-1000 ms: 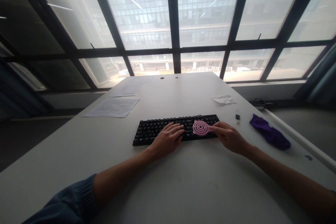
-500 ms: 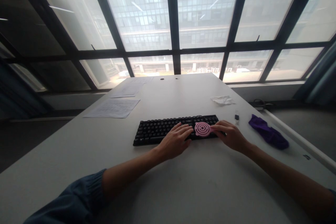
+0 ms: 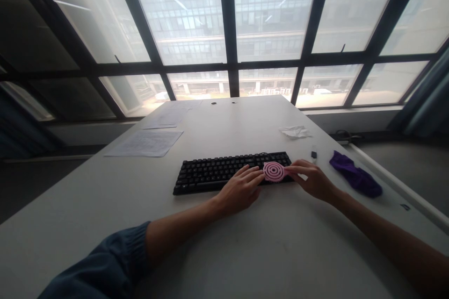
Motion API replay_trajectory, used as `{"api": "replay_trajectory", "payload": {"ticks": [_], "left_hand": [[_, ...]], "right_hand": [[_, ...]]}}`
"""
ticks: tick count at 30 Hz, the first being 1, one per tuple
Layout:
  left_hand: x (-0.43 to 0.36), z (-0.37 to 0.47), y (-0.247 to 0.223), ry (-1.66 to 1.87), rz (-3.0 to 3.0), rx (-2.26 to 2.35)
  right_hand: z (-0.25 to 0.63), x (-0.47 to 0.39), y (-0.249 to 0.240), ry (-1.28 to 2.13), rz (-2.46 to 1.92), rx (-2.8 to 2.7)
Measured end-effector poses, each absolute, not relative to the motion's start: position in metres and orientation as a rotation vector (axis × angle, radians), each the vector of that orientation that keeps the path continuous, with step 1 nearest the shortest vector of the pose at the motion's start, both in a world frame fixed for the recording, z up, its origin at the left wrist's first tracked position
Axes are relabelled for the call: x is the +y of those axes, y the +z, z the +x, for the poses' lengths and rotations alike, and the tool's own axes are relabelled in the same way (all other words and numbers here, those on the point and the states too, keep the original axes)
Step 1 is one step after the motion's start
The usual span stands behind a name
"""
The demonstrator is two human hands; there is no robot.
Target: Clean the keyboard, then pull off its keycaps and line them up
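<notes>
A black keyboard lies on the white table. Over its right part is a round pink object with concentric rings and short bristles along its lower edge. My right hand pinches the pink object's right end between thumb and fingers. My left hand rests on the keyboard with its fingers stretched out, the fingertips close to the left edge of the pink object; whether they touch it is hard to tell.
Papers lie at the table's left. On the right are a crumpled white tissue, a small black-and-white item, a purple cloth and a small dark piece near the table edge. Windows stand behind.
Relative to the keyboard, my left hand and the pink object in my right hand have shifted slightly to the right. The whole view has also moved a little.
</notes>
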State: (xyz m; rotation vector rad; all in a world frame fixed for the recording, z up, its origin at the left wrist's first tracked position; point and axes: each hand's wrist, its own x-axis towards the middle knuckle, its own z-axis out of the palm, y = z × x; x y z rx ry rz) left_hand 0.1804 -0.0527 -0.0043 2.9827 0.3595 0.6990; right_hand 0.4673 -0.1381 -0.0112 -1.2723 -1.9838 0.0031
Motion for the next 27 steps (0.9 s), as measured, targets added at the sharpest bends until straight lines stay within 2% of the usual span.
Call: {"api": "replay_trajectory", "payload": {"ticks": [8,18,27], "left_hand": [[-0.052,0.18,-0.008,0.65,3.054,0.327],[-0.049,0.181,-0.01,0.698,3.075,0.336],[-0.049,0.18,-0.009,0.698,3.068,0.331]], "right_hand": [[0.485,-0.132,-0.014,-0.102,-1.361,-1.871],[0.482,-0.12,-0.024,-0.071,-1.494,-1.677],[0.512,-0.129,-0.012,0.187,-1.561,-1.675]]}}
